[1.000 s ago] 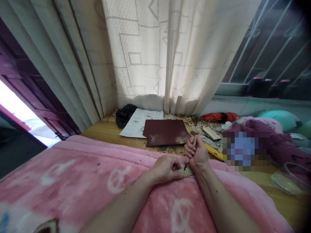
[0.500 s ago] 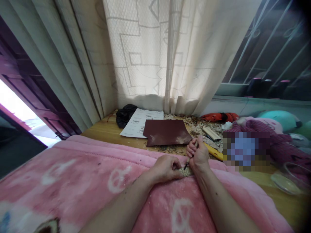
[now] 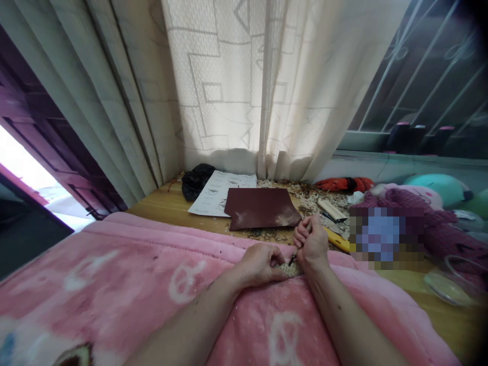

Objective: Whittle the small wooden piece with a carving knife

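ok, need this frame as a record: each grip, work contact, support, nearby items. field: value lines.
left grip: holding small pale textured piece
right grip: closed around slim tool, dark tip pointing down toward the piece
tip contact: cannot tell, too small
support: pink blanket beneath both forearms
beyond blanket: wooden surface
sheets: brown sheet overlapping white printed sheet
left of sheets: black bag
debris: light and brown flakes
near right grip: yellow object

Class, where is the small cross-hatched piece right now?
In the head view, the piece is right of centre, against the pink blanket, between the left hand, which grips it, and the right hand.
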`<state>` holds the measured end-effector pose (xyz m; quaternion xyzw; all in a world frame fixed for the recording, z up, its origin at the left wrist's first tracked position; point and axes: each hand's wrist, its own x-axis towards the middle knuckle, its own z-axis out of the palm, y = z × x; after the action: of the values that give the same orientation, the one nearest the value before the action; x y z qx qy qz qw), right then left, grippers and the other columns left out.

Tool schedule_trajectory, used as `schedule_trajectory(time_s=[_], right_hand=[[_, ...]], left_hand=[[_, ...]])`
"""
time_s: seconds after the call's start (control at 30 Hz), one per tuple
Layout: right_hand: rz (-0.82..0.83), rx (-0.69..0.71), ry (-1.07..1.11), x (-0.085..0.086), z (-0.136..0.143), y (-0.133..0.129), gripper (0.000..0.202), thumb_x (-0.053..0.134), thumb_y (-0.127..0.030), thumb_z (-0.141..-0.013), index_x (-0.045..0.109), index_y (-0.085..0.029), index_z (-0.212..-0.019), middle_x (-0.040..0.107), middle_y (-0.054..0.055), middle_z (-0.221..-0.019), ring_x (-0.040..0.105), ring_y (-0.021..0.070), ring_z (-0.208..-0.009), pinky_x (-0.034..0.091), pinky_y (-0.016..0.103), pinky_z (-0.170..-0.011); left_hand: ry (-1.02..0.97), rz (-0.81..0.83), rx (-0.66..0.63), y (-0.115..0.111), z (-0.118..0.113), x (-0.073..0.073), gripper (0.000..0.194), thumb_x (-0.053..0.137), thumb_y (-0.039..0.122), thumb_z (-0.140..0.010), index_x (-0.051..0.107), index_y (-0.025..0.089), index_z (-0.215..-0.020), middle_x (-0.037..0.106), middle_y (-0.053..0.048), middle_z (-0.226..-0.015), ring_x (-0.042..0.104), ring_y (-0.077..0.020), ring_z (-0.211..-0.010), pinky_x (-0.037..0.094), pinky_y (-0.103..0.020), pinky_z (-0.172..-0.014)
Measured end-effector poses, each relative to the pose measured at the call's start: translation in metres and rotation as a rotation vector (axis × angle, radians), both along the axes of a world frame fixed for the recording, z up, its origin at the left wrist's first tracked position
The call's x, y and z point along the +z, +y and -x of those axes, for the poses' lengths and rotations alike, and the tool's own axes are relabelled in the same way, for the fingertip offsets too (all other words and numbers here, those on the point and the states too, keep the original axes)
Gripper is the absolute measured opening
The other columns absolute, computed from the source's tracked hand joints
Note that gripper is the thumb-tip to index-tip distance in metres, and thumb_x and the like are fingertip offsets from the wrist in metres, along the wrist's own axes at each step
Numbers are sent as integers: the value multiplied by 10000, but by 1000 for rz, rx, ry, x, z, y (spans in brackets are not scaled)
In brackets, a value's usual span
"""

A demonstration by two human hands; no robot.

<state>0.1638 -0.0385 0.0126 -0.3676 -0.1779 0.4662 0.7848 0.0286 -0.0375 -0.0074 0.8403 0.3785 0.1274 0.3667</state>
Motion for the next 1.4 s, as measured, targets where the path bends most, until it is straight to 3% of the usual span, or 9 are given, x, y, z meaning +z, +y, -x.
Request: schedule_trajectory(time_s=[0.3, 0.63, 0.77, 0.9, 1.1, 1.2, 1.3, 1.4], right_hand=[[-34, 71, -90, -1, 8, -2, 354, 454, -505, -760, 378, -197, -603, 243, -96, -389, 158, 41, -291, 117, 139, -264], [-126, 459, -123, -4, 9, -3, 355, 454, -487, -774, 409, -184, -595, 221, -93, -410, 108, 31, -329, 119, 125, -288], [-144, 521, -120, -3, 10, -2, 348, 452, -476, -780, 406, -184, -596, 217, -94, -412, 98, 31, -331, 110, 127, -292], [-96, 406, -117, -4, 10, -1, 370, 456, -506, -762, 390, -186, -588, 213, -98, -399, 110, 31, -319, 107, 128, -287], [35, -4, -131, -12, 9, 1, 376, 438, -536, -753, 359, -199, -604, 248, -98, -392, 172, 41, -294, 125, 137, -270], [63, -133, -189, -14, 11, -1, 368, 435, -525, -761, 362, -199, -608, 263, -93, -400, 209, 46, -303, 161, 142, -278], [41, -155, -213, -13, 13, -4, 362, 437, -515, -766, 364, -197, -609, 266, -91, -407, 210, 43, -312, 168, 141, -289], [3, -64, -181, -11, 13, -5, 367, 436, -526, -762, 365, -198, -613, 256, -94, -405, 183, 39, -307, 144, 138, -286]], left_hand=[[26, 61, 27, 0, 0, 2, 278, 628, 393, -583, 636, 190, -773, 498, 53, -602, 412, -77, -535, 232, -185, -463], [58, 38, 21, -2, -2, 3, 260, 621, 375, -585, 626, 172, -749, 540, 38, -637, 434, -89, -552, 230, -188, -466], [74, 19, 19, -2, -2, 4, 255, 617, 367, -587, 625, 180, -759, 561, 35, -666, 442, -95, -567, 236, -190, -475], [105, 11, 19, -2, -3, 3, 249, 619, 359, -585, 631, 187, -764, 562, 35, -664, 447, -100, -575, 239, -192, -478], [147, 33, 44, -2, -4, 7, 281, 636, 348, -567, 645, 202, -807, 569, 31, -647, 457, -110, -580, 255, -194, -489], [147, 34, 38, -2, -4, 9, 270, 643, 341, -560, 648, 204, -794, 569, 30, -643, 461, -111, -579, 252, -194, -483], [150, 29, 33, -2, -4, 9, 269, 636, 337, -570, 649, 198, -800, 571, 27, -644, 461, -110, -580, 249, -194, -480], [161, 32, 43, -2, -4, 8, 280, 631, 341, -574, 647, 198, -814, 573, 29, -648, 460, -108, -579, 247, -193, -482]])
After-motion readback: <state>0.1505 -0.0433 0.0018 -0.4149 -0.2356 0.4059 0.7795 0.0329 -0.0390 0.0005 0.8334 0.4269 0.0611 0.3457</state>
